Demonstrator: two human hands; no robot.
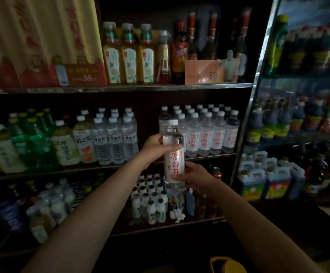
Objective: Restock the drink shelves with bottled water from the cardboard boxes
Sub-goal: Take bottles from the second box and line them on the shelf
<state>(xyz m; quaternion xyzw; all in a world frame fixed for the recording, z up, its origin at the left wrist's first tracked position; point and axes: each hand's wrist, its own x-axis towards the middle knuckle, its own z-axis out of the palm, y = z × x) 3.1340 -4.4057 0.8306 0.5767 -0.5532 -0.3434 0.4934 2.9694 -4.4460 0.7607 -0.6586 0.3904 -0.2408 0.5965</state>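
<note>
Water bottle [174, 154], white cap, white label with red 凉白开, is held upright in front of the middle shelf [109, 168]. Its upper part is gripped by the left hand [156, 146]; its lower part is gripped by the right hand [193, 174]. Just behind, to the right, a block of same-label bottles [207, 131] is stocked on that shelf. Left of the gap, smaller clear water bottles [115, 138] are lined up beside a 果之茶 tea bottle [84, 140]. Price cards reading 58 [81, 74] and 38 [204, 72] are seen on the top shelf.
</note>
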